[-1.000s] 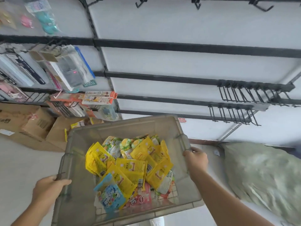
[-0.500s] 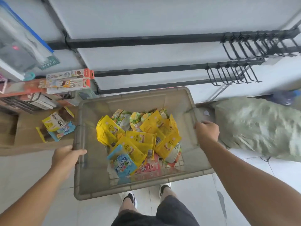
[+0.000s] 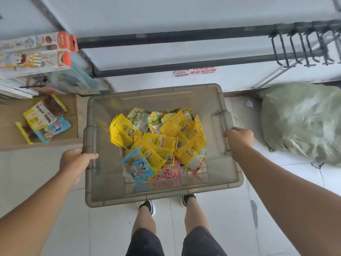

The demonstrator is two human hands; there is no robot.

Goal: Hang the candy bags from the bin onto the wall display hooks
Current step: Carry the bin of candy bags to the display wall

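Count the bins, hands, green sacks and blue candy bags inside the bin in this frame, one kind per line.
Bin: 1
Hands: 2, left hand and right hand, each gripping one side of the bin
Blue bag in the bin: 1
Green sack: 1
Total: 5

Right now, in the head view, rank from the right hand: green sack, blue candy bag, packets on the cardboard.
1. green sack, beside the right hand, on its right.
2. blue candy bag, inside the bin, to its left.
3. packets, on the cardboard, far left.
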